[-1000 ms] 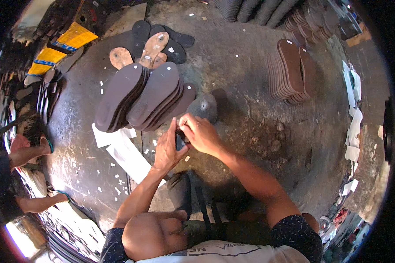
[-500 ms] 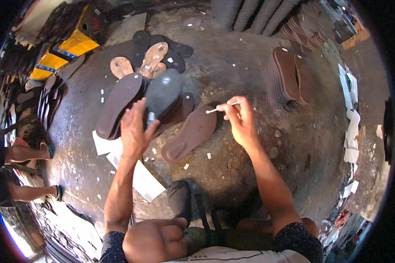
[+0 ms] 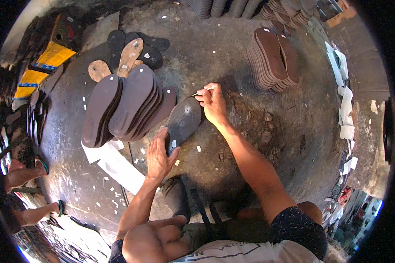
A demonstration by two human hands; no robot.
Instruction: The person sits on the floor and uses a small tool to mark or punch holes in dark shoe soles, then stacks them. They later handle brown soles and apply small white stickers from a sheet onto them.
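Light is uneven: the floor (image 3: 66, 127) at left carries a strong pale sheen, while its middle and right lie in dim brown. The white sheets (image 3: 120, 168) glare, nearly washed out. A soft shadow falls just beside the right hand (image 3: 213, 105), and deeper shade gathers at lower centre. Fisheye distortion bends the outer edges, which smear into black corners with bluish fringing; the centre is fairly sharp.
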